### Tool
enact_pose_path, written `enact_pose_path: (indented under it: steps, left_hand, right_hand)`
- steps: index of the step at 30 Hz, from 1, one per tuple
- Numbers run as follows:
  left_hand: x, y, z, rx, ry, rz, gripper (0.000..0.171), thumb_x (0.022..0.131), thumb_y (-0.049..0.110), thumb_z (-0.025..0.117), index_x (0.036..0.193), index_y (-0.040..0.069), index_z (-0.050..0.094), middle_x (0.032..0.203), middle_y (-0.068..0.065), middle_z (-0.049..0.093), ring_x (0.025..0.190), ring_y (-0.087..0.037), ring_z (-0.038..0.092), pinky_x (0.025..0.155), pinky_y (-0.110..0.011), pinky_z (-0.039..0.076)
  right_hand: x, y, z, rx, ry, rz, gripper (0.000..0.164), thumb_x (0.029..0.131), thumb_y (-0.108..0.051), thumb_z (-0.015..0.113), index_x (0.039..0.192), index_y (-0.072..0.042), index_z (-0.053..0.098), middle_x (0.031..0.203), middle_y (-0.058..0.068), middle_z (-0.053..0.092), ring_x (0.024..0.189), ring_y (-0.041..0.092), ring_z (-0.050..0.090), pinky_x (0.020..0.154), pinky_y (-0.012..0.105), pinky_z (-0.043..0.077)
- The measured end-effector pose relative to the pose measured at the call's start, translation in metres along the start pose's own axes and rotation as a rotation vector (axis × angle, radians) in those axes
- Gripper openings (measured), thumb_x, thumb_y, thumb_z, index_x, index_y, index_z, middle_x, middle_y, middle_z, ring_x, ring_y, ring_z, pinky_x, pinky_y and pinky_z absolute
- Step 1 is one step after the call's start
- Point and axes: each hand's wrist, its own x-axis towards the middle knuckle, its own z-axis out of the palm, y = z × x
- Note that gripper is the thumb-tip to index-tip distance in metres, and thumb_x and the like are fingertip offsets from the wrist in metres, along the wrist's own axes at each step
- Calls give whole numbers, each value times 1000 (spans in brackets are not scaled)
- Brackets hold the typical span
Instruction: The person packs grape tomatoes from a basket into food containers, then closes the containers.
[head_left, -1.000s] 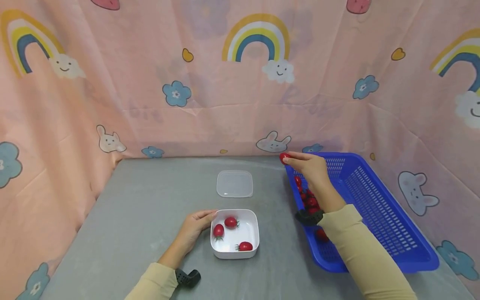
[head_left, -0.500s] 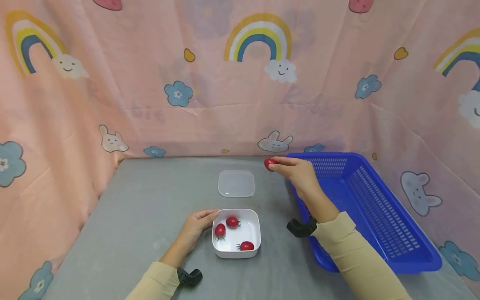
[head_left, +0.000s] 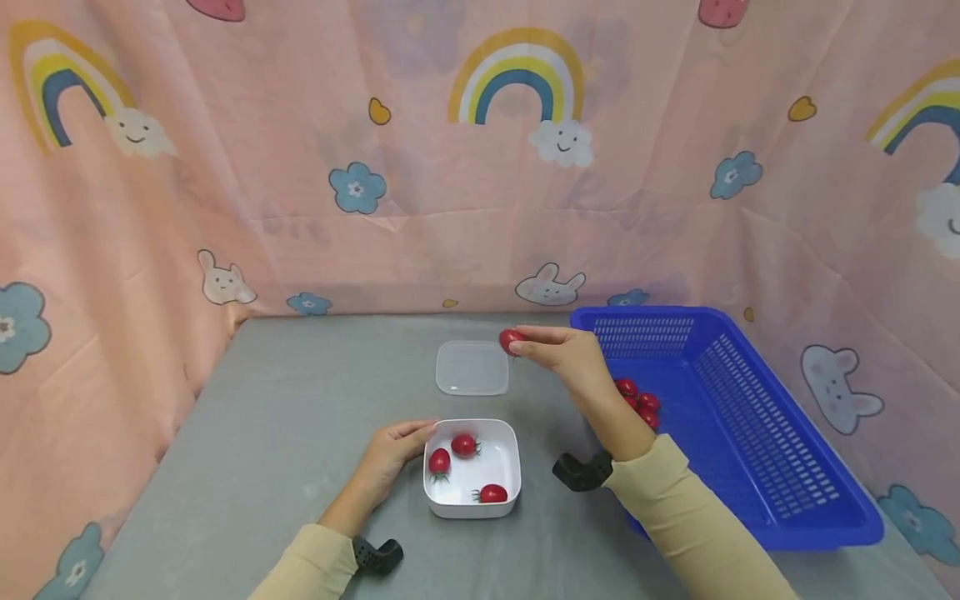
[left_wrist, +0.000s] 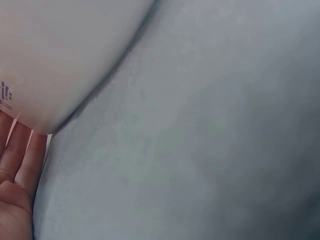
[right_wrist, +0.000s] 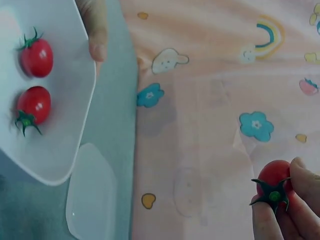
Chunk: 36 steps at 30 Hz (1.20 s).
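Note:
In the head view my left hand (head_left: 393,452) touches the upper left corner of a white plastic box (head_left: 471,510). The left wrist view shows its fingers (left_wrist: 30,162) lying nearly straight against the outer wall. Inside the box sit 3 cherry tomatoes, one (head_left: 465,446) at the back, one (head_left: 439,462) on the left and one (head_left: 492,493) at the front right. My right hand (head_left: 568,358) pinches another cherry tomato (head_left: 512,341) between thumb and fingers, held up over the right side of a clear lid. Its green stem end (right_wrist: 274,196) shows in the right wrist view.
The translucent lid (head_left: 471,368) lies flat behind the box. At the right stands a blue perforated basket (head_left: 750,433) with several tomatoes (head_left: 639,402) at its left side, partly hidden by my right arm. A printed pink cloth (head_left: 420,242) hangs behind the grey table (head_left: 285,417).
My right hand has carried its tomato left and slightly nearer, from the basket's far left corner to over the lid. My left hand and the box have stayed in place.

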Motion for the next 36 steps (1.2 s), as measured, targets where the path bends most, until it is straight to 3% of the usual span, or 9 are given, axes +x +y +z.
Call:
enact_pose_path:
  steps: [7, 13, 21, 27, 36]
  left_hand:
    - [2, -1, 0, -15, 11, -12, 36, 93, 12, 67, 122, -10, 65, 114, -7, 74, 96, -2, 67, 87, -19, 54]
    - [0, 1, 2, -4, 26, -6, 34, 93, 12, 67, 120, -8, 67, 112, -5, 75, 96, -3, 67, 86, -19, 54]
    - [1, -1, 1, -1, 16, 0, 35, 92, 12, 67, 120, -9, 66, 112, -5, 75, 96, -2, 67, 86, -19, 54]
    - [1, -2, 0, 23, 25, 5, 33, 92, 14, 68, 118, -7, 69, 110, -3, 75, 95, -3, 68, 85, -20, 55]
    - [1, -1, 0, 37, 29, -3, 34, 93, 15, 68, 118, -8, 68, 117, -13, 73, 96, -3, 67, 86, -19, 54]
  right_hand:
    - [-7, 0, 10, 2, -4, 41, 39, 85, -28, 79, 121, -14, 73, 120, 9, 73, 121, 27, 59, 106, 49, 43]
    - [-20, 1, 15, -6, -34, 3, 38, 86, -27, 78, 122, -14, 73, 120, 9, 73, 119, 25, 60, 102, 44, 47]
    - [-37, 1, 27, 58, -35, -41, 36, 86, -24, 78, 118, -9, 74, 115, 9, 75, 117, 23, 64, 106, 48, 46]
    - [-38, 12, 39, 94, -40, 2, 34, 86, -22, 77, 117, -8, 74, 112, 7, 76, 111, 21, 64, 102, 45, 49]
    - [-35, 34, 59, 70, -43, -7, 30, 83, -20, 80, 110, -6, 77, 108, 10, 76, 110, 22, 64, 94, 39, 55]
